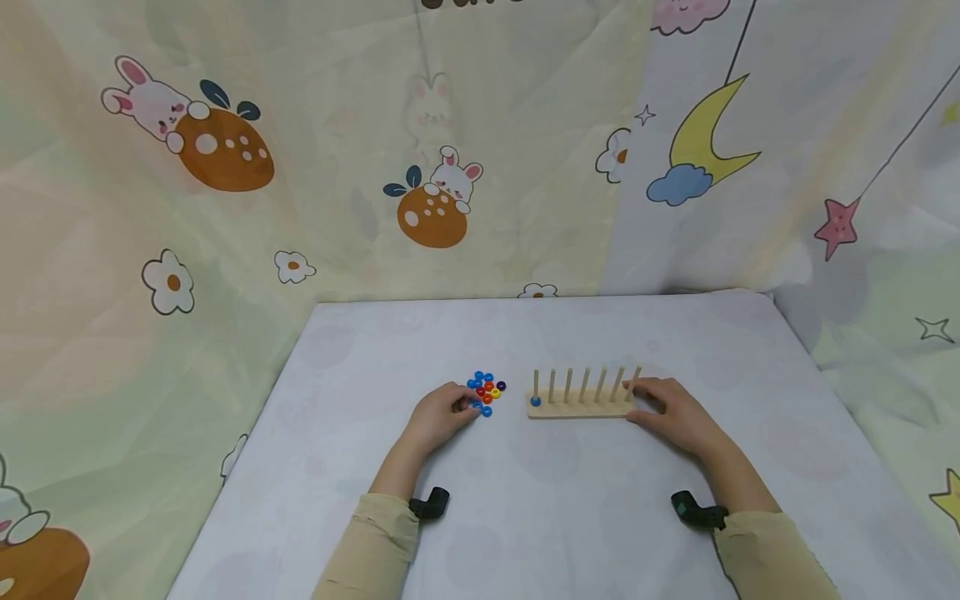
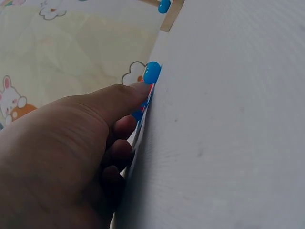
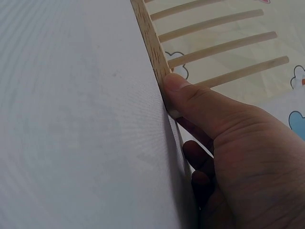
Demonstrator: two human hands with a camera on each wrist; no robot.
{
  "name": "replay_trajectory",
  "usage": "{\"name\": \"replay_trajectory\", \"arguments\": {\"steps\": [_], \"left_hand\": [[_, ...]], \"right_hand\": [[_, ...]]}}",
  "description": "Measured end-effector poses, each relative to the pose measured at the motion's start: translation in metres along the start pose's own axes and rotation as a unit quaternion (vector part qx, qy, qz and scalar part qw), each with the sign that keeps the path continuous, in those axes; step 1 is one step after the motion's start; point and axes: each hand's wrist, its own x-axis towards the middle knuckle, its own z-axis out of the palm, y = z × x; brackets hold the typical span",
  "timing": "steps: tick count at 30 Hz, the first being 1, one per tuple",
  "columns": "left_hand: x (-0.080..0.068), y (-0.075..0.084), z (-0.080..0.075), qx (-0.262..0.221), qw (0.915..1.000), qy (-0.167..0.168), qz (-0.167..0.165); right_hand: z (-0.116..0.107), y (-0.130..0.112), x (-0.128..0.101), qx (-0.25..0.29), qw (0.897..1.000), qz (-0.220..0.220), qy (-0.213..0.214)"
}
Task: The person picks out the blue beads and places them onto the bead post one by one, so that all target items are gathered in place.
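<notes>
A pale wooden rack with seven upright round pegs (image 1: 577, 411) stands about midway between the left and right edges of the white-covered worktop (image 1: 540, 517), its length roughly parallel to the far edge. The right hand (image 1: 678, 414) grips the rack's right end, thumb on the base's near side, probably to steady it. One glossy blue bead (image 1: 536, 402) sits at the foot of the leftmost peg. Towards the worktop's left edge, small round blue, red, orange, yellow and dark purple beads (image 1: 489, 386) lie loosely grouped, apparently to be within easy reach. The left hand (image 1: 438, 414) has its bent fingers and thumb among them; whether it pinches one, I cannot tell.
</notes>
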Motion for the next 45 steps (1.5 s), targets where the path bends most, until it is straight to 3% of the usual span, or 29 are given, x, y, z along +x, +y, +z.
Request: {"name": "replay_trajectory", "arguments": {"steps": [19,24,37,45], "left_hand": [[0.001,0.003,-0.009,-0.068,0.9976,0.005,-0.008],[0.001,0.014,-0.020,-0.091,0.9958,0.003,-0.009],[0.015,0.050,-0.051,-0.082,0.9957,-0.008,0.042],[0.021,0.077,-0.058,-0.088,0.9940,-0.024,0.060]], "right_hand": [[0.000,0.001,0.000,-0.003,1.000,0.008,0.000],[0.001,0.002,0.000,0.000,1.000,0.005,0.002],[0.002,0.002,0.001,-0.004,1.000,0.004,0.002],[0.002,0.003,0.000,-0.004,1.000,0.000,0.005]]}}
